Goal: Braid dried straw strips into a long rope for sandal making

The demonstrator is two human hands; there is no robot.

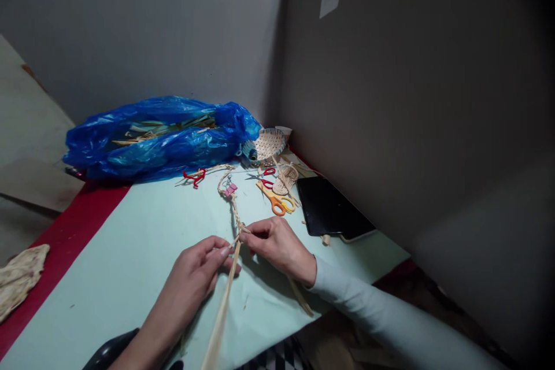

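A braid of pale plant fibre [235, 206] runs down the middle of the table, with a pink binder clip [230, 189] on its upper part. My left hand [203, 266] pinches one fibre strand just left of the braid's lower end. On the other side, my right hand [275, 243] grips the braid's lower end between thumb and fingers. From between the hands a long, flat strand [225, 306] hangs toward me over the table's front edge. Another strand [300, 298] sticks out below my right wrist.
A blue plastic bag [173, 156] filled with dry fibre lies at the back. Right of the braid are orange scissors [280, 203], red-handled scissors [265, 180], a woven basket [271, 144] and a black tablet [332, 208]. Walls stand behind and to the right.
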